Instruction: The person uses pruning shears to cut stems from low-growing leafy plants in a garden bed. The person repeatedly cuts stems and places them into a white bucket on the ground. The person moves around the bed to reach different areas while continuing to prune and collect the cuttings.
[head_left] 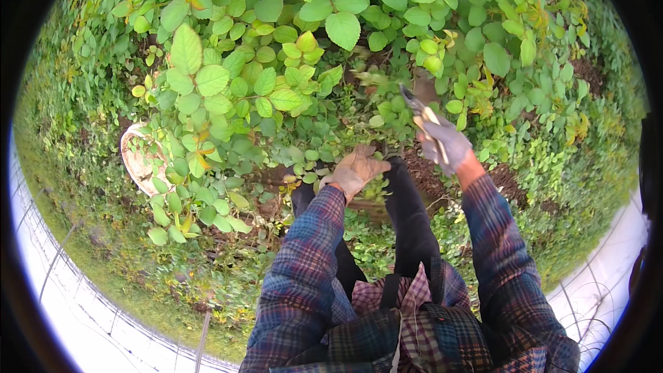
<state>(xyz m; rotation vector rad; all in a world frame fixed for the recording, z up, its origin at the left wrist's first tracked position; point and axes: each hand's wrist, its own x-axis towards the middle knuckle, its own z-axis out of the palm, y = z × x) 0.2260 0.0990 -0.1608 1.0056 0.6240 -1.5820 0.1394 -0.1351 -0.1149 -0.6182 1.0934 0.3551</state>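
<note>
Pruning shears (428,119) with a dark blade and pale handles are in my right hand (449,146), which wears a pale grey glove. Their blade points up and to the left, toward the rose-like leaves (387,107). My left hand (356,170), in a beige work glove, is low among the stems in front of my legs. Its fingers look curled together, and what they may hold is hidden by the glove. Some green leaves show just below that hand.
Dense leafy bushes (276,10) fill the far side and both flanks. At the left, a round pale tub (126,159) stands partly behind leaves. Brown soil (425,178) shows beside my dark-trousered legs (407,214). A thin post (203,338) rises at the lower left.
</note>
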